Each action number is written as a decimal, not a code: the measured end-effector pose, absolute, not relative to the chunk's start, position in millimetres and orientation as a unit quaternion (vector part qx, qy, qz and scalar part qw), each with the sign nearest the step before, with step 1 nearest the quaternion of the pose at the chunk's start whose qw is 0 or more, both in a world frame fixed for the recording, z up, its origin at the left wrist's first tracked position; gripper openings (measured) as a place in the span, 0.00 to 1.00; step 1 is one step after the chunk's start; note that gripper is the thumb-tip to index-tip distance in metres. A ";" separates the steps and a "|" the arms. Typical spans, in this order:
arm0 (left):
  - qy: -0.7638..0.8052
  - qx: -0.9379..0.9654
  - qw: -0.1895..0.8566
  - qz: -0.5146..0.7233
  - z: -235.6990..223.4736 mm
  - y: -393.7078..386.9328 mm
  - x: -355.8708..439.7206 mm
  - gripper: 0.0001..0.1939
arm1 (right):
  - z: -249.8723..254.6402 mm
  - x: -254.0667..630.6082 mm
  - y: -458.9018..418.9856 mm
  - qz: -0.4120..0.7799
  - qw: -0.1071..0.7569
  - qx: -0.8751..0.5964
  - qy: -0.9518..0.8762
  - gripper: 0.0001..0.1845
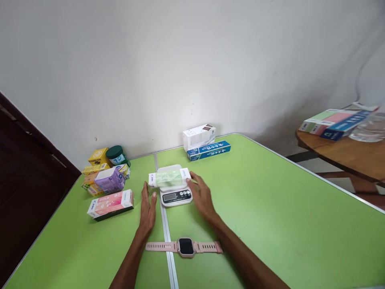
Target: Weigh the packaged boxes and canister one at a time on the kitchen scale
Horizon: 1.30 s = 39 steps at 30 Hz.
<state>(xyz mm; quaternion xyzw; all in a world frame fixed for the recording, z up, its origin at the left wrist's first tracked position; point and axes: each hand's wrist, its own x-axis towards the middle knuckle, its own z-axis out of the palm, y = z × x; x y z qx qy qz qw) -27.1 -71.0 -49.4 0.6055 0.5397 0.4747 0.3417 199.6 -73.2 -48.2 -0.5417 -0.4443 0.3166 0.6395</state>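
A green-and-white box lies across the plate of a white kitchen scale, which has a dark display and several round buttons. My right hand is at the box's right end, fingers apart, thumb tip against its corner; any grip is not evident. Just off the left end is my left hand, open with the thumb apart and nothing in it. Between my forearms, nearer to me, a smartwatch with a pink strap lies stretched out flat.
On the left stand a pink-and-white box, a purple box, yellow boxes and a green-lidded tub. A white box and a blue box are by the wall. A wooden table holds more boxes.
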 end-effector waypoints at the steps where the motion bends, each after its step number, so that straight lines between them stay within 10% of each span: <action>1: 0.539 0.612 0.340 0.468 -48.9 -71.9 -25.1 0.45 | -47.5 192.4 -76.8 0.308 0.630 -0.547 -0.458 0.43; 24: 0.456 0.738 0.391 0.309 5.5 58.9 180.0 0.54 | -25.6 383.9 61.5 0.145 0.614 -0.658 -0.412 0.55; 34: 0.444 0.734 0.388 0.335 5.2 48.6 170.8 0.55 | -32.1 368.3 58.8 0.148 0.587 -0.674 -0.423 0.64; 39: 0.396 0.767 0.334 0.378 20.1 -23.1 101.9 0.49 | -31.2 318.9 8.9 0.071 0.590 -0.652 -0.470 0.51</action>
